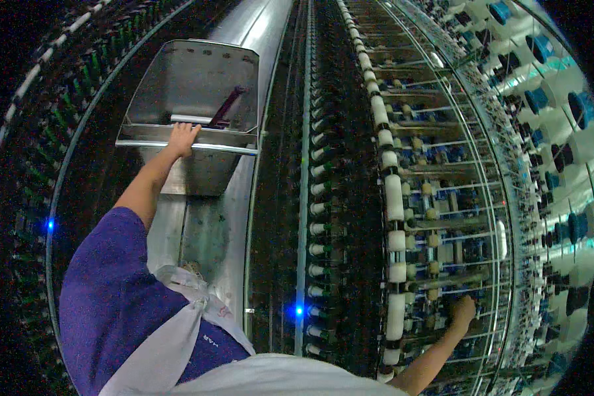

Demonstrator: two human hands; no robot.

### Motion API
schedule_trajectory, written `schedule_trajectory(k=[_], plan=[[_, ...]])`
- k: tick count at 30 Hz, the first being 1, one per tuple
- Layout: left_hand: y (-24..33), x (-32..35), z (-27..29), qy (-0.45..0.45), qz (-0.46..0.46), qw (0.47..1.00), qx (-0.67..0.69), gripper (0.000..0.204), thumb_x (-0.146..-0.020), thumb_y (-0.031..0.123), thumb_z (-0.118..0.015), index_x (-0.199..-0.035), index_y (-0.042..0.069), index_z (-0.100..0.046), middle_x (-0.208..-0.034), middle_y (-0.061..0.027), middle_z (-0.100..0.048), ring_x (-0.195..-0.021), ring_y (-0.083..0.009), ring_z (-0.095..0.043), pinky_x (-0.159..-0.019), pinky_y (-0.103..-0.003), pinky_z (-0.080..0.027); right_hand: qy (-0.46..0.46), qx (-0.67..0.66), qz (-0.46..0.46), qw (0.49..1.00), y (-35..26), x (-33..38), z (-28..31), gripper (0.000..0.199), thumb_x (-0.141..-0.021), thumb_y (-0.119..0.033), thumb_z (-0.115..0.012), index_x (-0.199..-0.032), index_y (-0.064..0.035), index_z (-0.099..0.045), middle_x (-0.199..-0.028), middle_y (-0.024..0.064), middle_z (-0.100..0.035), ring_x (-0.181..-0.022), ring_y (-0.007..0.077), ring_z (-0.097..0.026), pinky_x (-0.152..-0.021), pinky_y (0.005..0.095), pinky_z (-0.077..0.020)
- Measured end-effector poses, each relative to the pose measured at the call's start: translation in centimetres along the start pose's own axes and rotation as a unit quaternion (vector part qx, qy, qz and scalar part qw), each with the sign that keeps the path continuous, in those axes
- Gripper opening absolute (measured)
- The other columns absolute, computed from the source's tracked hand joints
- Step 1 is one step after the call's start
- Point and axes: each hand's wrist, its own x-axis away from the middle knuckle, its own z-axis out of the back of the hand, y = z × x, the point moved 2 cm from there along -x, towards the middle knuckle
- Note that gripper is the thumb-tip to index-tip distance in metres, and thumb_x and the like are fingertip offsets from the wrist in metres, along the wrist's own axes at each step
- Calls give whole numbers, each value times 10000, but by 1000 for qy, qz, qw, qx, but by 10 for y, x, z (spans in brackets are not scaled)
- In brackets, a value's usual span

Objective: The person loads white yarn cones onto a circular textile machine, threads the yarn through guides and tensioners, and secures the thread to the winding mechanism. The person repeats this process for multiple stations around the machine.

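My left hand (pixel 184 139) lies over the crossbar of a metal cart (pixel 198 171), its fingers curled across the bar's far edge. Inside the cart's open top lie a dark purple stick-like piece (pixel 228 105) and a pale rod (pixel 190 119). To the right, my right hand (pixel 464 313) reaches in among the rollers of a spinning frame (pixel 432 231). Its fingers are in shadow, so whether they hold anything does not show. Close to that hand run thin metal bars and small yellowish rollers (pixel 432 267).
White rollers (pixel 395 198) line the frame's near side, beside a row of bobbins (pixel 320 228) on a rail. Large cones with blue cores (pixel 541 47) hang at far right. Another row of green bobbins (pixel 43 173) stands at left. A smooth metal floor (pixel 211 228) runs between the machines.
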Motion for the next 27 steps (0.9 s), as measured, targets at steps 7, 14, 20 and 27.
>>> schedule_trajectory(k=[7, 14, 20, 27], plan=[[-23, -23, -20, 7, 23, 998, 52, 1020, -663, 252, -796, -1491, 145, -210, -1468, -194, -319, -1387, -355, -272, -1098, -516, -291, 13, -43, -33, 998, -13, -3, -25, 372, -851, -309, -678, -966, 42, -628, -966, 182, -674, -879, 334, -664, -737, 435, -560], [29, 19, -11, 67, -82, 993, 54, 706, -674, 164, -742, -1319, 76, -467, -1409, -240, -357, -1333, -401, -340, -995, -503, -391, -29, -39, -33, 998, -22, -1, -8, 178, -896, -148, -607, -987, -1, -649, -965, 177, -684, -848, 316, -678, -713, 439, -571], [208, 92, 92, 167, -383, 871, 261, 416, -763, 240, -693, -1131, 63, -615, -1062, -153, -592, -1014, -336, -579, -781, -462, -504, 63, -27, -39, 997, -43, 8, 29, 223, -886, -162, -617, -1053, -14, -631, -1013, 178, -676, -872, 308, -668, -722, 422, -568], [390, 194, 256, 89, -556, 649, 512, 313, -880, 204, -611, -1161, 65, -617, -1014, -126, -660, -909, -270, -647, -793, -376, -518, 444, -133, 43, 885, -62, 114, 98, 365, -723, -148, -691, -1063, -33, -625, -905, 147, -644, -828, 341, -606, -729, 442, -496]])
